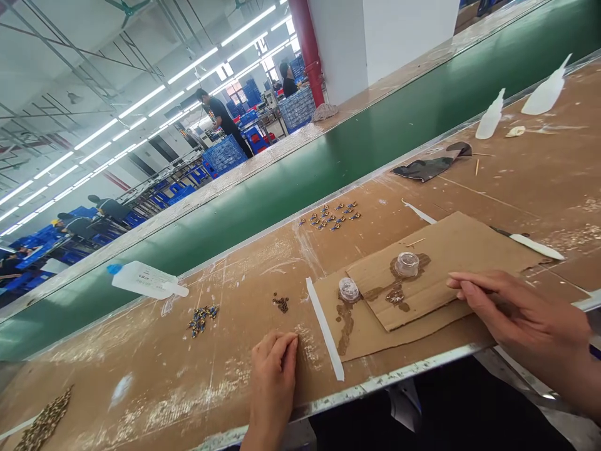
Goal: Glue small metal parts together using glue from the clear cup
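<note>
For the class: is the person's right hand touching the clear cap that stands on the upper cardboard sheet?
Apart. The head view shows bare cardboard between the right hand and the cap.

No legible text; bottle label [141, 277] unreadable

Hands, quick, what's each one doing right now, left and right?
Left hand: fingers curled, knuckles down on the workbench; holding nothing visible.
Right hand: resting on the cardboard sheet, fingers pinched on a thin stick.
</note>
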Motion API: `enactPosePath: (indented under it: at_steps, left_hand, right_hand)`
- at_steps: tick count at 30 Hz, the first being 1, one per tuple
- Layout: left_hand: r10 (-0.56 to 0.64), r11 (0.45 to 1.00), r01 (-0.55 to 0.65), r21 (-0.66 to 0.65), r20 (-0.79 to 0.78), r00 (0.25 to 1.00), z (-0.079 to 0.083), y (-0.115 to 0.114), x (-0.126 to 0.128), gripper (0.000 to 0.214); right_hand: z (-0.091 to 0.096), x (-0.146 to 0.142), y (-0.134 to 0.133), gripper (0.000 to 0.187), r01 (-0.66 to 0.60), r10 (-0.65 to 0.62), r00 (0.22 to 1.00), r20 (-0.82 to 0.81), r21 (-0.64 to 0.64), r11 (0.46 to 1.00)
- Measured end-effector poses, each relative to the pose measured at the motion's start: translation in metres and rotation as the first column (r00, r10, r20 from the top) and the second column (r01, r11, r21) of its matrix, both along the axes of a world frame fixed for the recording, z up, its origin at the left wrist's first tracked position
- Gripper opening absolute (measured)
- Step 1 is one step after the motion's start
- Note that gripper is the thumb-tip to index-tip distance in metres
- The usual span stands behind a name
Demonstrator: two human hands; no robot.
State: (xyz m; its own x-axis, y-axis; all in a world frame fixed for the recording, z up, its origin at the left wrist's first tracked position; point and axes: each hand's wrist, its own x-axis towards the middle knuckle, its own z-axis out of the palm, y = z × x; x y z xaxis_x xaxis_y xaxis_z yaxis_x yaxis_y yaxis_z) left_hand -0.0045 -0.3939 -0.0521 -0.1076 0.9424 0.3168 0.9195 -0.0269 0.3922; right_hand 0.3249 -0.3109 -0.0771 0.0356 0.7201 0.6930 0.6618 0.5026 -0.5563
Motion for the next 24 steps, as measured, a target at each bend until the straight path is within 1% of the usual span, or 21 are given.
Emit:
enactPosePath:
  at_steps: [2, 6, 11, 14, 17, 20, 24]
  left_hand:
    - [-0.016, 0.999, 0.018, 0.048, -0.045, 0.999, -0.004, 0.0, -0.001, 0.024]
    - [-0.051, 0.994, 0.06, 0.089, -0.101, 0.994, -0.008, 0.002, -0.004, 0.021]
    - [-0.068, 0.993, 0.08, 0.086, -0.133, 0.989, -0.005, 0.006, -0.004, 0.021]
    - [-0.084, 0.987, 0.103, 0.12, -0.156, 0.984, -0.004, 0.005, -0.004, 0.02]
    - [-0.113, 0.975, 0.145, 0.169, -0.185, 0.976, -0.007, 0.002, -0.007, 0.018]
    - [-0.15, 0.963, 0.19, 0.191, -0.208, 0.967, -0.012, -0.003, -0.012, 0.017]
    - [-0.164, 0.953, 0.215, 0.215, -0.234, 0.958, -0.016, -0.013, -0.021, 0.022]
  right_hand:
    - [0.001, 0.0, 0.0, 0.014, -0.002, 0.002, 1.0, 0.009, 0.001, 1.0]
    - [0.002, 0.001, 0.0, 0.014, 0.005, -0.005, 1.0, 0.016, 0.011, 1.0]
    - [0.004, 0.0, -0.001, 0.013, -0.022, 0.021, 0.999, 0.029, 0.026, 0.999]
    - [0.004, 0.001, -0.001, 0.013, -0.014, 0.013, 0.999, 0.041, 0.02, 1.0]
    - [0.003, 0.001, -0.001, 0.013, -0.014, 0.014, 0.999, 0.042, 0.011, 1.0]
    - [0.001, 0.002, 0.0, 0.014, -0.007, 0.007, 1.0, 0.026, -0.009, 1.0]
    - [-0.003, 0.0, 0.0, 0.015, 0.015, -0.015, 1.0, -0.011, -0.009, 1.0]
